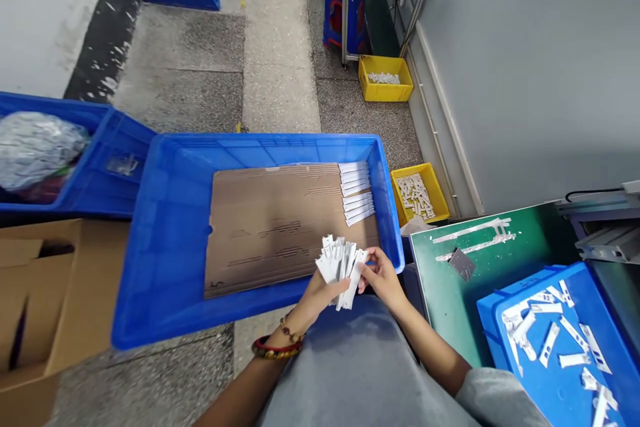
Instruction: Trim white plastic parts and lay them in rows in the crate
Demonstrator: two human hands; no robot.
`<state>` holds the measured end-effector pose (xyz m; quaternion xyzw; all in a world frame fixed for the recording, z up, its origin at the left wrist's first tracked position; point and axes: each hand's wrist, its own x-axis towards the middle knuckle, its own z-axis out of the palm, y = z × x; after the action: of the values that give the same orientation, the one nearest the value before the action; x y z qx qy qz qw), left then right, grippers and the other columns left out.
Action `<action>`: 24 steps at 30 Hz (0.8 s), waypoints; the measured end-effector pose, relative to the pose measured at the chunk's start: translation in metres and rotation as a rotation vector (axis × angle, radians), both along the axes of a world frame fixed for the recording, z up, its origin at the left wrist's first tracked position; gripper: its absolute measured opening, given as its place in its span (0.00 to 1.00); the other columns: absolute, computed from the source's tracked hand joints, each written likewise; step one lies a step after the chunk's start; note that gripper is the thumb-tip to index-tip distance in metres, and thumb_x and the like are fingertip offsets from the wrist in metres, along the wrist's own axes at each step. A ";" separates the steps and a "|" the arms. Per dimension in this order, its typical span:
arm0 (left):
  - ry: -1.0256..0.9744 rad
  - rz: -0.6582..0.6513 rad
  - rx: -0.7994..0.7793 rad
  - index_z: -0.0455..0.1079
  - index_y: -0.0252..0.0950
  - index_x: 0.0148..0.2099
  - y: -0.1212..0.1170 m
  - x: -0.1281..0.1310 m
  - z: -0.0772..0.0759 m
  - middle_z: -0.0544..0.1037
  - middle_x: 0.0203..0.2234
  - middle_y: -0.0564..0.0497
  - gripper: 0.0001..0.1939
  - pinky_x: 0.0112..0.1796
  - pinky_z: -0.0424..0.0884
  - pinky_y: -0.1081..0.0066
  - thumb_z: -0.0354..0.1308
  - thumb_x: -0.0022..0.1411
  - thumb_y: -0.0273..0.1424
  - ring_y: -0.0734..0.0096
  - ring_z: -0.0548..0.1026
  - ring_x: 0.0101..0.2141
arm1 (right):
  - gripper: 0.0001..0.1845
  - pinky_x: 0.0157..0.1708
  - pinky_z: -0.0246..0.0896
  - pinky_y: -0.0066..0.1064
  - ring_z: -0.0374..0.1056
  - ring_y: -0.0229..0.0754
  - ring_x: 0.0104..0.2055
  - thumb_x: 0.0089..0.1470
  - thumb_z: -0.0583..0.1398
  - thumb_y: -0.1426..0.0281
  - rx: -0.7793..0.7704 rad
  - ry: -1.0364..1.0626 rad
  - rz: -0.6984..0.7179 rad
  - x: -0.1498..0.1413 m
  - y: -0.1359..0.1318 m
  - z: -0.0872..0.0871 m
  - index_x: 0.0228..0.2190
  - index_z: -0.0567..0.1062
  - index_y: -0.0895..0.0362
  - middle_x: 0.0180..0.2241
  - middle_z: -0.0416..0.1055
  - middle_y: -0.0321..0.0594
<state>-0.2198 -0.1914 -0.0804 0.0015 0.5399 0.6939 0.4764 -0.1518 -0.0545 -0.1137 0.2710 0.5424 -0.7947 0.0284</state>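
Note:
My left hand [320, 297] and my right hand [383, 277] together grip a bundle of white flat strips [341, 271] with punched ends, just over the near rim of a large blue plastic tray [250, 143]. A brown corrugated cardboard sheet [270, 227] lines the tray's floor, and the bundle hangs above its near right corner. Along the sheet's far right side lie neat overlapping rows of similar white strips [356, 190], apart from my hands. Beaded bracelets [277, 345] circle my left wrist.
To the right, a green work surface [480, 240] carries long white pieces, and a blue crate [487, 313] holds loose white strips. A yellow bin [419, 193] stands on the floor beyond the tray. A blue crate [100, 160] and a cardboard box [45, 293] sit to the left.

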 end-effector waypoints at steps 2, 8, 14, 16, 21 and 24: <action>-0.006 0.053 -0.037 0.74 0.32 0.41 0.001 -0.003 -0.004 0.79 0.24 0.48 0.18 0.29 0.71 0.68 0.66 0.47 0.36 0.64 0.76 0.26 | 0.25 0.16 0.69 0.25 0.65 0.28 0.17 0.44 0.67 0.53 -0.034 -0.009 0.043 -0.007 0.003 -0.003 0.34 0.63 0.54 0.31 0.63 0.28; -0.086 0.213 -0.155 0.75 0.33 0.43 -0.005 -0.023 -0.034 0.82 0.30 0.47 0.25 0.38 0.73 0.61 0.70 0.41 0.35 0.56 0.78 0.33 | 0.25 0.20 0.72 0.26 0.69 0.31 0.22 0.47 0.66 0.53 -0.068 0.009 0.191 -0.038 0.010 -0.002 0.37 0.64 0.54 0.33 0.65 0.30; -0.152 0.429 -0.276 0.75 0.34 0.47 -0.014 -0.062 -0.066 0.80 0.46 0.44 0.33 0.55 0.65 0.55 0.73 0.34 0.35 0.47 0.71 0.54 | 0.14 0.22 0.71 0.25 0.73 0.35 0.28 0.58 0.58 0.60 0.336 0.020 0.325 -0.108 0.046 -0.007 0.42 0.65 0.54 0.34 0.70 0.35; -0.164 0.468 -0.292 0.74 0.36 0.48 -0.019 -0.074 -0.076 0.79 0.48 0.46 0.33 0.58 0.62 0.54 0.73 0.35 0.35 0.49 0.69 0.57 | 0.07 0.26 0.70 0.25 0.74 0.36 0.31 0.61 0.55 0.66 0.742 -0.053 0.457 -0.146 0.063 -0.015 0.40 0.67 0.55 0.36 0.72 0.37; -0.190 0.550 -0.309 0.74 0.38 0.49 -0.031 -0.086 -0.100 0.78 0.50 0.47 0.32 0.62 0.56 0.54 0.73 0.38 0.32 0.52 0.67 0.59 | 0.11 0.43 0.68 0.33 0.73 0.41 0.43 0.62 0.53 0.72 1.457 -0.232 0.721 -0.239 0.088 -0.046 0.46 0.71 0.54 0.47 0.73 0.43; -0.164 0.595 -0.255 0.72 0.37 0.52 -0.034 -0.085 -0.104 0.78 0.51 0.46 0.33 0.62 0.57 0.56 0.72 0.40 0.32 0.53 0.67 0.60 | 0.15 0.44 0.66 0.36 0.72 0.45 0.46 0.63 0.50 0.76 1.576 -0.267 0.836 -0.273 0.089 -0.068 0.47 0.71 0.55 0.52 0.70 0.50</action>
<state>-0.3045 -0.2257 -0.1847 -0.2715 0.5591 0.7272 0.2912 -0.4252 0.0343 -0.1814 0.0828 0.9762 -0.0793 0.1838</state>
